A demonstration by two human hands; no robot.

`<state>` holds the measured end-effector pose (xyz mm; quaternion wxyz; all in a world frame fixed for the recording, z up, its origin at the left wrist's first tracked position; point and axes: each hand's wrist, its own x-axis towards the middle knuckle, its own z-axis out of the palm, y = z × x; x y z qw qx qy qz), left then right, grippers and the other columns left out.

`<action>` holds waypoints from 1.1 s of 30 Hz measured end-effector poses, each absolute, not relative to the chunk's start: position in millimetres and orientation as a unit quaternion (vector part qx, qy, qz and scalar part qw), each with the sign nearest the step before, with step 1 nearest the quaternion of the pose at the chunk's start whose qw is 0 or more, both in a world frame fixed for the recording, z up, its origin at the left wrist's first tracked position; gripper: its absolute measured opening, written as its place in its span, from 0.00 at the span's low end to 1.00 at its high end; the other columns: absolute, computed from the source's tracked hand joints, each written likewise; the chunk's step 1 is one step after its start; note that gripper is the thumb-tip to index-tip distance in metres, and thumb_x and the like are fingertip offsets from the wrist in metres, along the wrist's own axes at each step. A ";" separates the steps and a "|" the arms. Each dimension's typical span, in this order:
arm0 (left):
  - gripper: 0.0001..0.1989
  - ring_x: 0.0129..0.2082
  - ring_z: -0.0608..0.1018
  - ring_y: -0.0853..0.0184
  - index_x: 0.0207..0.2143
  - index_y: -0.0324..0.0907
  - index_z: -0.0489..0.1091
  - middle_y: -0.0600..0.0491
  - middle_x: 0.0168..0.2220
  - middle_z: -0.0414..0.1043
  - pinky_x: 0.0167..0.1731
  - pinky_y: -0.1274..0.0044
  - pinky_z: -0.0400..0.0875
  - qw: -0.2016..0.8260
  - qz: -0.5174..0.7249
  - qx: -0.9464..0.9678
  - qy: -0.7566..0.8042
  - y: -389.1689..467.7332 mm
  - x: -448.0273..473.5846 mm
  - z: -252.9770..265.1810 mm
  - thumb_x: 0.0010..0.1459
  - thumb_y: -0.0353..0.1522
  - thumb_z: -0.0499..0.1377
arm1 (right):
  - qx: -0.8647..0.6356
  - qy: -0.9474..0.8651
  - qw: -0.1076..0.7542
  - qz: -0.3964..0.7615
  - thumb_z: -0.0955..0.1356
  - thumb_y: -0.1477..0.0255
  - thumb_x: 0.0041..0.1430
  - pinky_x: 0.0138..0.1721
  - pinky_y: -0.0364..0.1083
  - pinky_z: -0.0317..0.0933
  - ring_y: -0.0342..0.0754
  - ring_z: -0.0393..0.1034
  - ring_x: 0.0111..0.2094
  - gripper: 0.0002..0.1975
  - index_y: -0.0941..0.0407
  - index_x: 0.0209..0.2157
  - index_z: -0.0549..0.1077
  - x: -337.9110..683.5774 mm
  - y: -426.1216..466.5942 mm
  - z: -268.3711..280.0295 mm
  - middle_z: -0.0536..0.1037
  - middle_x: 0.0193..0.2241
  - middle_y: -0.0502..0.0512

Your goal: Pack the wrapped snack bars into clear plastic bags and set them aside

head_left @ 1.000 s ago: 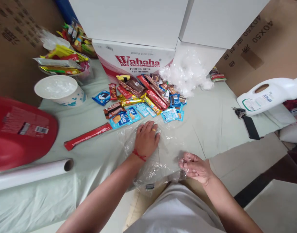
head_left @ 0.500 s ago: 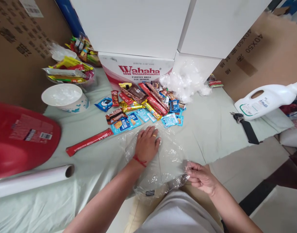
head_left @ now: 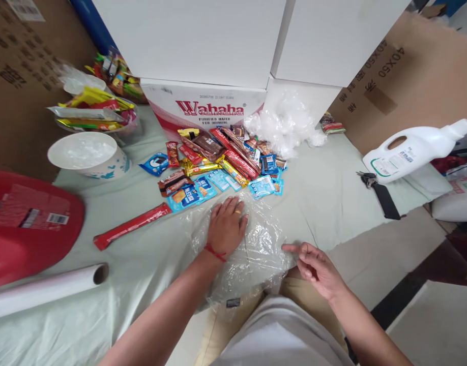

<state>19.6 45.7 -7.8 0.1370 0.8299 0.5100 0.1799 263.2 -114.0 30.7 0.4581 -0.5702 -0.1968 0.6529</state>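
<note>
My left hand [head_left: 226, 226] lies flat on a clear plastic bag [head_left: 264, 239], its fingers stretched forward and pressing the film onto the cloth. A ring and a red string bracelet show on that hand and wrist. At the bag's right edge my right hand [head_left: 313, 264] has its index finger pointing left and the other fingers loosely bent, with nothing seen in its grasp. Just beyond the bag lies a pile of wrapped snacks [head_left: 233, 157]. A long red snack stick [head_left: 132, 226] lies to the left of my left hand.
On the left are a paper tub [head_left: 84, 157], a red container [head_left: 35, 223] and a white roll [head_left: 46, 290]. A Wahaha carton [head_left: 208, 101] stands behind the snacks, beside crumpled plastic [head_left: 285, 124]. To the right are a white bottle [head_left: 412, 150] and keys [head_left: 369, 179].
My right hand has let go of the bag's right edge, and its index finger has straightened. The left hand stays flat on the bag. The whole view has shifted slightly.
</note>
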 end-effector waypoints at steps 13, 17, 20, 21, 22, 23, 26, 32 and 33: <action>0.25 0.71 0.62 0.50 0.65 0.44 0.67 0.46 0.70 0.62 0.68 0.53 0.54 0.143 0.183 0.837 0.495 38.2 20.8 -6.7 0.72 0.40 0.48 | -0.683 -0.612 0.321 0.238 0.69 0.68 0.60 0.39 0.46 0.62 0.47 0.69 0.34 0.09 0.56 0.39 0.78 256.4 83.8 49.6 0.79 0.36 0.53; 0.24 0.71 0.63 0.50 0.64 0.44 0.68 0.46 0.69 0.63 0.68 0.53 0.56 0.156 0.190 0.833 0.496 38.4 21.2 -4.6 0.72 0.39 0.48 | -0.683 -0.702 0.167 0.110 0.69 0.70 0.62 0.53 0.50 0.63 0.56 0.71 0.54 0.23 0.56 0.58 0.73 219.5 154.0 58.5 0.75 0.56 0.62; 0.22 0.69 0.65 0.51 0.61 0.45 0.71 0.46 0.67 0.66 0.67 0.53 0.57 0.188 0.216 0.819 0.497 43.8 18.3 -6.2 0.72 0.39 0.48 | -0.681 -0.722 0.063 0.104 0.73 0.62 0.60 0.54 0.51 0.63 0.61 0.70 0.56 0.32 0.58 0.63 0.68 199.6 185.3 63.0 0.72 0.60 0.67; 0.22 0.69 0.66 0.52 0.59 0.45 0.72 0.46 0.66 0.68 0.67 0.53 0.58 0.205 0.231 0.810 0.499 46.9 16.3 -7.4 0.72 0.39 0.47 | -0.680 -0.725 0.034 0.108 0.75 0.59 0.58 0.53 0.51 0.64 0.61 0.71 0.55 0.35 0.59 0.63 0.68 195.1 191.5 63.9 0.72 0.59 0.68; 0.22 0.68 0.67 0.54 0.58 0.44 0.73 0.45 0.65 0.70 0.67 0.54 0.59 0.224 0.249 0.799 0.499 50.4 14.0 -8.8 0.72 0.39 0.47 | -0.680 -0.725 0.013 0.108 0.75 0.56 0.56 0.52 0.51 0.64 0.62 0.72 0.54 0.37 0.60 0.62 0.68 191.6 195.7 64.6 0.73 0.58 0.69; 0.22 0.67 0.69 0.55 0.56 0.44 0.74 0.45 0.64 0.71 0.66 0.55 0.60 0.246 0.269 0.787 0.497 54.0 11.4 -10.2 0.72 0.39 0.46 | -0.683 -0.723 0.002 0.102 0.75 0.53 0.55 0.52 0.52 0.64 0.62 0.72 0.54 0.39 0.61 0.61 0.68 188.6 198.0 65.1 0.74 0.57 0.70; 0.22 0.63 0.73 0.59 0.52 0.43 0.76 0.45 0.60 0.75 0.64 0.60 0.65 0.306 0.329 0.751 0.485 62.3 5.4 -12.2 0.72 0.39 0.45 | -0.704 -0.707 0.009 0.071 0.71 0.45 0.58 0.53 0.55 0.63 0.66 0.69 0.55 0.38 0.63 0.56 0.71 180.4 195.4 66.2 0.76 0.54 0.73; 0.19 0.58 0.77 0.56 0.48 0.43 0.77 0.45 0.54 0.79 0.62 0.57 0.66 0.311 0.349 0.736 0.489 60.9 9.2 -5.9 0.70 0.39 0.47 | -0.731 -0.678 0.044 0.062 0.71 0.42 0.56 0.57 0.62 0.58 0.70 0.61 0.60 0.43 0.65 0.57 0.67 152.0 173.3 56.0 0.74 0.54 0.78; 0.19 0.57 0.77 0.56 0.47 0.43 0.77 0.45 0.54 0.79 0.62 0.56 0.66 0.314 0.352 0.734 0.489 60.3 10.0 -4.9 0.70 0.39 0.48 | -0.734 -0.675 0.056 0.059 0.72 0.44 0.55 0.57 0.62 0.58 0.69 0.61 0.60 0.45 0.65 0.60 0.64 146.5 170.7 52.2 0.73 0.55 0.79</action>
